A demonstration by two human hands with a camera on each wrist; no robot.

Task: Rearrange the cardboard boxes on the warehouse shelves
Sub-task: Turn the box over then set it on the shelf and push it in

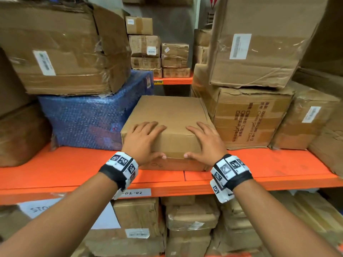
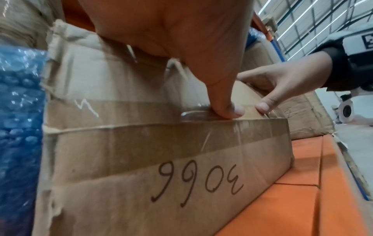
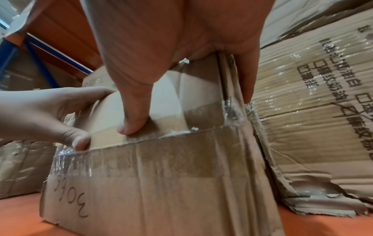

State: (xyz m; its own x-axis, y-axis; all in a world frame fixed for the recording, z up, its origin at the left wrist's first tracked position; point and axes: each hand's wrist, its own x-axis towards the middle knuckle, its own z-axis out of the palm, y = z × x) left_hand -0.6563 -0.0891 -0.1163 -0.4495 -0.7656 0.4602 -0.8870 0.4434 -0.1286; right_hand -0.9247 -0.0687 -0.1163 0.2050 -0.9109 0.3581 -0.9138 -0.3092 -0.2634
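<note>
A plain cardboard box (image 1: 170, 115) marked "3066" on its front (image 2: 197, 182) stands on the orange shelf (image 1: 74, 169), in the gap between two stacks. My left hand (image 1: 154, 141) lies over its front left top edge, fingers spread flat on the lid and thumb (image 2: 228, 110) pressed on the taped front face. My right hand (image 1: 196, 141) mirrors it at the front right corner, thumb (image 3: 131, 124) on the front and the little finger down the right side. The box's base sits on the shelf.
A blue bubble-wrapped parcel (image 1: 89, 117) touches the box's left side, with a big carton (image 1: 65, 52) on top. A printed carton (image 1: 246, 121) stands tight on the right under another large box (image 1: 259, 43). More boxes fill the lower shelf (image 1: 189, 219) and the far rack (image 1: 157, 52).
</note>
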